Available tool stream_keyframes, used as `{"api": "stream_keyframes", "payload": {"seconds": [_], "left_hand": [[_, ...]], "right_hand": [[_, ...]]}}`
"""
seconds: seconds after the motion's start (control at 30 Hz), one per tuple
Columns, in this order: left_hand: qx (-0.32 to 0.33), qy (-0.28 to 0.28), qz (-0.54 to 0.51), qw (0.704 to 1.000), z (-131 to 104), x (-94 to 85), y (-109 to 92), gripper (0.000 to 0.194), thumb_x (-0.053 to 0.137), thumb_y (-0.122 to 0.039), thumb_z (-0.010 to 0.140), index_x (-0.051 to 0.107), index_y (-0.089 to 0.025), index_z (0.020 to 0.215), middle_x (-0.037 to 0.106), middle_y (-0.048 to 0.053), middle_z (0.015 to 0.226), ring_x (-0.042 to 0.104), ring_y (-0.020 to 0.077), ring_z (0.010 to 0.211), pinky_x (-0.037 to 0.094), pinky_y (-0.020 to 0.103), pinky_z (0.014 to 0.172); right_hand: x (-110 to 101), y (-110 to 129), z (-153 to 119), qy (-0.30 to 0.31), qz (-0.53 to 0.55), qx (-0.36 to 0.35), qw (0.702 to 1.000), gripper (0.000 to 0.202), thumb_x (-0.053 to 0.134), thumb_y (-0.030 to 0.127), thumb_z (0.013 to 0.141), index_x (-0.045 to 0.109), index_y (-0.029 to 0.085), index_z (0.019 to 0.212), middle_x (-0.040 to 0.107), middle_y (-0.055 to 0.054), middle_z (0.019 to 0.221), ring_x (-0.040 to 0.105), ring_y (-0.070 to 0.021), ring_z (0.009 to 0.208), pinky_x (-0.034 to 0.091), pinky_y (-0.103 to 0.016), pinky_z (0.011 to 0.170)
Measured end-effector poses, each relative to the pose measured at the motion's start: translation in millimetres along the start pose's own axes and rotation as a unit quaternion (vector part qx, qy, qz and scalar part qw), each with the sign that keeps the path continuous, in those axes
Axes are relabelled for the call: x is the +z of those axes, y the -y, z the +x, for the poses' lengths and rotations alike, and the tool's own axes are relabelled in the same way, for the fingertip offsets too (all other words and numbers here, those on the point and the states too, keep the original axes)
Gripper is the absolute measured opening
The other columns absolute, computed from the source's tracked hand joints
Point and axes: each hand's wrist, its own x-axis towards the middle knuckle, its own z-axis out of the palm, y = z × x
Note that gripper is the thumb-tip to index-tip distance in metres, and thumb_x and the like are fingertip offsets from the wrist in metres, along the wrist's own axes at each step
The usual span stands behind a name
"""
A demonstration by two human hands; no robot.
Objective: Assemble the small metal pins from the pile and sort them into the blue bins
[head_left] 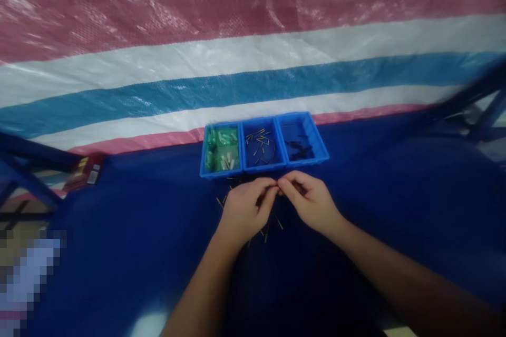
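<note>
My left hand (pixel 247 208) and my right hand (pixel 310 200) meet just in front of three blue bins, fingertips pinched together. Whatever lies between the fingertips is too small and covered to make out. Beneath and beside my left hand, several thin rods with gold-coloured ends (pixel 266 234) lie scattered on the blue table surface (pixel 150 221). The middle bin (pixel 264 167) holds more such thin gold-and-dark pieces. In the left bin (pixel 221 174) are small whitish pieces in green-tinted plastic bags (pixel 211 150). Small dark pieces (pixel 298 150) rest in the right bin (pixel 322 157).
Behind the bins hangs a striped red, white and blue plastic sheet (pixel 253 89). A reddish-brown box (pixel 84 172) stands at the left by a dark blue frame (pixel 27 174). Another frame bar (pixel 470 89) rises at the right.
</note>
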Motion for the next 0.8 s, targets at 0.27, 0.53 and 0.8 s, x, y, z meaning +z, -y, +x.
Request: {"api": "stream_keyframes", "payload": {"seconds": [0.27,0.53,0.8], "left_hand": [[-0.019,0.024,0.025,0.999,1.6,-3.2,1.4,0.013,0.051,-0.025,0.098,0.063,-0.021,0.099,0.073,0.001,0.086,0.069,0.0143,0.074,0.049,0.025,0.069],[-0.025,0.036,0.037,0.998,1.7,-3.9,1.2,0.022,0.046,-0.028,0.1,0.063,-0.019,0.089,0.07,0.002,0.076,0.066,0.0141,0.067,0.048,0.026,0.065],[-0.019,-0.008,0.016,1.0,2.3,-3.3,-2.6,0.014,0.056,-0.028,0.097,0.064,-0.022,0.105,0.073,0.0,0.083,0.069,0.0127,0.071,0.051,0.023,0.069]], "right_hand": [[1.9,-3.3,-0.6,-0.016,0.016,-0.025,0.999,0.014,0.068,0.034,0.089,0.072,0.023,0.096,0.073,-0.003,0.087,0.068,-0.0177,0.077,0.055,-0.031,0.071],[2.2,-2.2,-0.7,-0.011,0.002,-0.034,0.999,0.013,0.067,0.033,0.089,0.071,0.022,0.094,0.073,-0.003,0.087,0.068,-0.0179,0.078,0.056,-0.031,0.071],[1.8,-3.2,0.2,-0.018,0.025,-0.014,0.999,0.016,0.067,0.036,0.089,0.072,0.022,0.094,0.073,-0.003,0.085,0.068,-0.0176,0.077,0.055,-0.031,0.071]]}}
